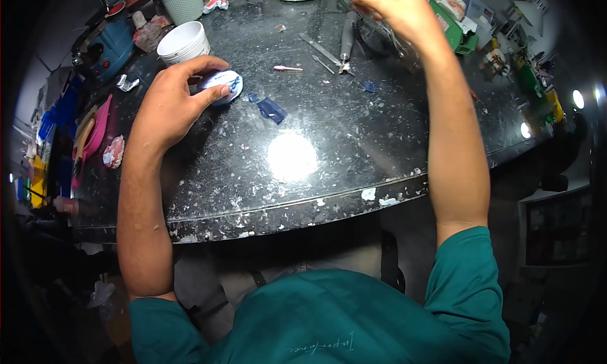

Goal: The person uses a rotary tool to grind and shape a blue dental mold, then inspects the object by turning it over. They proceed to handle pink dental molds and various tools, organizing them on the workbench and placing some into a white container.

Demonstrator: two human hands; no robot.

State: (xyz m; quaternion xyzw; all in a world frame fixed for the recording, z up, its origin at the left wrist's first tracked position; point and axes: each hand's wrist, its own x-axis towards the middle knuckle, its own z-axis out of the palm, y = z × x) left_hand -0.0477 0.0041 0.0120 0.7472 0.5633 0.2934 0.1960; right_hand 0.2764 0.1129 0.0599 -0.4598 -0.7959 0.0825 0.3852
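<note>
My left hand grips a round white disc-shaped container with blue marks on its face, thumb and fingers around its edge, at the left of the dark speckled bench. Raised over the far right side, my right hand has its fingers curled together by the top edge of the picture; what they hold, if anything, cannot be made out. Beside the container lies a dark blue flat piece. A small pink-tipped stick rests farther back. Below my right hand are a grey-handled tool and a thin metal blade.
A white tub stands behind my left hand. Along the left are a blue machine, a pink tray and a pink-and-white dental cast. A green box sits at the far right. The bench's front edge curves before me.
</note>
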